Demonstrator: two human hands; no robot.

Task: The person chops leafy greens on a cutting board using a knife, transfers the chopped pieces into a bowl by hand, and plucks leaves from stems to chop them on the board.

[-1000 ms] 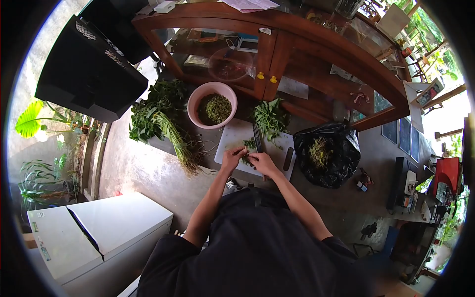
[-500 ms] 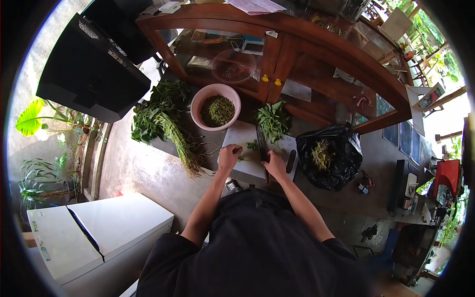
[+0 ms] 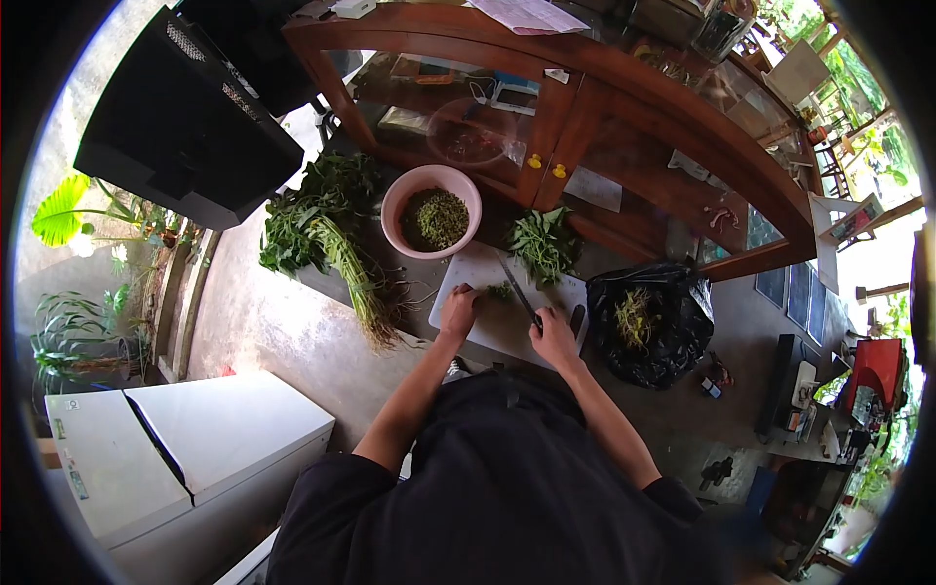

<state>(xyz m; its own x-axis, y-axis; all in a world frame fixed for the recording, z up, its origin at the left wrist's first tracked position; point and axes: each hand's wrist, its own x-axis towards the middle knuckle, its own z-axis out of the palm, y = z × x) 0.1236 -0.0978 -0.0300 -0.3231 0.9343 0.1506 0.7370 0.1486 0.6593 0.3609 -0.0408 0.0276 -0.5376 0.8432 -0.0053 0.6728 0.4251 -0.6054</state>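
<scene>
My right hand [image 3: 554, 334] grips the handle of a knife [image 3: 517, 285], its blade slanting up and left across a white cutting board [image 3: 470, 271]. Beside the blade lies a small heap of chopped greens [image 3: 499, 292]. My left hand [image 3: 458, 312] rests at the board's left side with its fingers curled closed; what they hold, if anything, is hidden. Leafy green stems [image 3: 542, 248] lie at the board's far right edge. Behind the board stands a pink bowl [image 3: 391, 216] holding small cut green pieces.
A large bundle of rooted greens [image 3: 341, 263] lies to the left. On the right, a black plastic bag [image 3: 673, 343] holds root trimmings [image 3: 634, 320]. Beyond stands a wooden cabinet [image 3: 556, 127] with glass doors; a white refrigerator [image 3: 234, 429] is at lower left.
The knife has turned from nearly straight across the board to a slant, its tip up and left. My right hand has shifted slightly right. My left hand stays closed near the board's left side.
</scene>
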